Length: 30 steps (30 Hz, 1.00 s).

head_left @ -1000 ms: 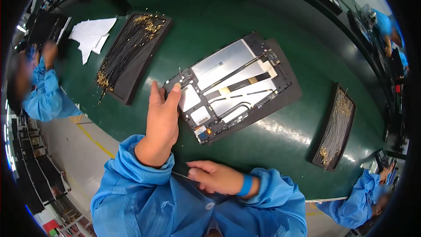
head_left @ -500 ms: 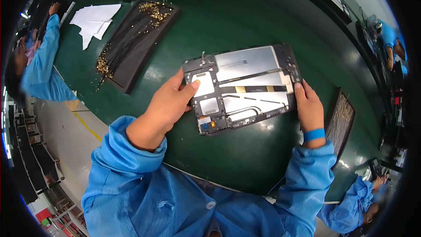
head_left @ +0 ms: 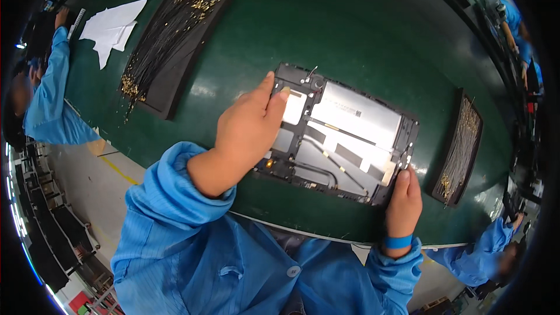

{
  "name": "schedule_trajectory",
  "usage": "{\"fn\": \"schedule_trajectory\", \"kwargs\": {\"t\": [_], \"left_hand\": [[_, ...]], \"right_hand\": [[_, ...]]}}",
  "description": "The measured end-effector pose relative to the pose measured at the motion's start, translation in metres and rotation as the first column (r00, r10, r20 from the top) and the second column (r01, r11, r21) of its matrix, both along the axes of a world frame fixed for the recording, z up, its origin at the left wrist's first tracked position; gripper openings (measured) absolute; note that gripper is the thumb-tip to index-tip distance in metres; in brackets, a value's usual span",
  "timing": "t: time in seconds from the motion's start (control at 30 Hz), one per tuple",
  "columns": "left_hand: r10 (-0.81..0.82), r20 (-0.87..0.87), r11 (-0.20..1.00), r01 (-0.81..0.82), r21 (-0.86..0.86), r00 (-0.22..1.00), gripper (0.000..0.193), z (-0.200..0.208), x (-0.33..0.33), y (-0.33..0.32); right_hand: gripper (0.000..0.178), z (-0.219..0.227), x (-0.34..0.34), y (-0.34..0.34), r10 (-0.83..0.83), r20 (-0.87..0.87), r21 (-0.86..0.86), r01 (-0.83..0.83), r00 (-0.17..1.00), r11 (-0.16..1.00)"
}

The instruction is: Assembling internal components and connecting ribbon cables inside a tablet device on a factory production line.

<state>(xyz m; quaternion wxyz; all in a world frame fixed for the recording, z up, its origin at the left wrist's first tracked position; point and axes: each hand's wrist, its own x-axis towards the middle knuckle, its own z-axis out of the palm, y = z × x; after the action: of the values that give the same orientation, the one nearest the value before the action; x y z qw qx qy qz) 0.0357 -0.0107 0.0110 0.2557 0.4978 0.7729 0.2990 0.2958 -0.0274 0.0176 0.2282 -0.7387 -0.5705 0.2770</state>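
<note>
Between my two hands is an opened tablet (head_left: 356,105), its inside facing up, with silver panels, black cables and a black frame. It lies slanted, its right end closer to me. My left hand (head_left: 248,119) grips the left end, thumb on top near a pale square panel; the fingers beneath are mostly hidden. At the lower right corner, my right hand (head_left: 403,201) pinches the edge with the thumb on top, and its other fingers are partly hidden. A blue band circles my right wrist.
At upper left, a black tray (head_left: 186,64) holds many thin black cables with gold ends. Beside it lie white sheets (head_left: 114,29). Another cable-filled tray (head_left: 458,146) stands at right on the green table (head_left: 280,17). Co-workers in blue sleeves (head_left: 52,105) sit at the sides.
The tablet has turned clockwise, its right end swinging toward me. My left hand has shifted right and slightly up; my right hand has come down. The whole view has shifted as well.
</note>
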Motion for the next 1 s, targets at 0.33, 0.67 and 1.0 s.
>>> {"fn": "schedule_trajectory", "kwargs": {"t": [0.33, 0.67, 1.0], "left_hand": [[0.022, 0.350, 0.998, -0.041, 0.045, 0.937, 0.040, 0.002, -0.022, 0.010], [0.181, -0.556, 0.935, 0.033, 0.353, 0.811, 0.027, 0.016, -0.121, -0.009], [0.194, -0.807, 0.944, 0.116, 0.308, 0.557, 0.018, -0.004, -0.110, 0.026]], "right_hand": [[0.040, 0.018, 0.010, 0.039, -0.343, -0.151, -0.148, 0.322, 0.927, 0.935], [0.051, 0.024, -0.079, -0.028, -0.127, -0.908, -0.361, -0.590, 0.400, 0.722], [0.057, 0.001, -0.121, -0.014, -0.057, -0.871, -0.491, -0.867, 0.488, 0.085]]}}
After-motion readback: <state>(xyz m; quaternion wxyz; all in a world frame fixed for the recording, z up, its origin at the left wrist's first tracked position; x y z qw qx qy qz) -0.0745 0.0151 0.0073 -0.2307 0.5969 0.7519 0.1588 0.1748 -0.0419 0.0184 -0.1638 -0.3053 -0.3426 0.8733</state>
